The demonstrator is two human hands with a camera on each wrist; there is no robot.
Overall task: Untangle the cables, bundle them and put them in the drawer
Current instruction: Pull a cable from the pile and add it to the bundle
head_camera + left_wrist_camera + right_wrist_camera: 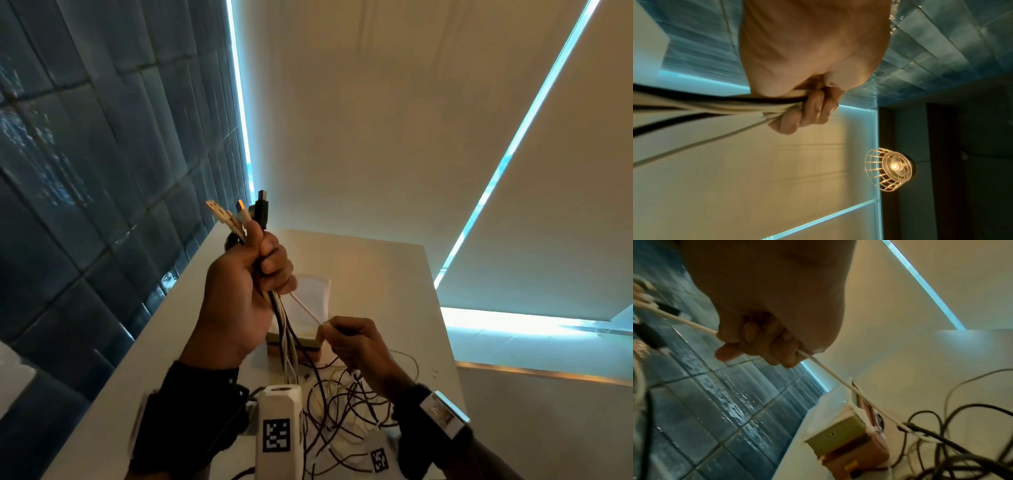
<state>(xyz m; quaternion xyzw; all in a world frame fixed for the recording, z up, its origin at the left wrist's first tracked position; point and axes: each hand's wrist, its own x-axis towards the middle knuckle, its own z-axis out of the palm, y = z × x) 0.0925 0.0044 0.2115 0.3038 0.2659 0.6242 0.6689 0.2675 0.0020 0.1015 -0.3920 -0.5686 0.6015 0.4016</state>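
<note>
My left hand [255,270] is raised above the white table [394,274] and grips a bunch of cables [281,318], black and white. Their plug ends [239,212] stick up out of the fist. In the left wrist view the fingers [809,112] curl tight round the same cables [715,104]. One white cable [306,308] runs taut from that fist down to my right hand [346,337], which holds it in curled fingers [764,340]. This white cable [838,379] goes on into the tangle [346,411] of dark and pale cables lying on the table.
A small stack of boxes [301,339], green over brown, sits on the table behind the hanging cables; the boxes [846,444] show close in the right wrist view. Dark tiled wall [85,171] at the left, pale blinds [376,120] behind. A caged lamp [890,168] glows.
</note>
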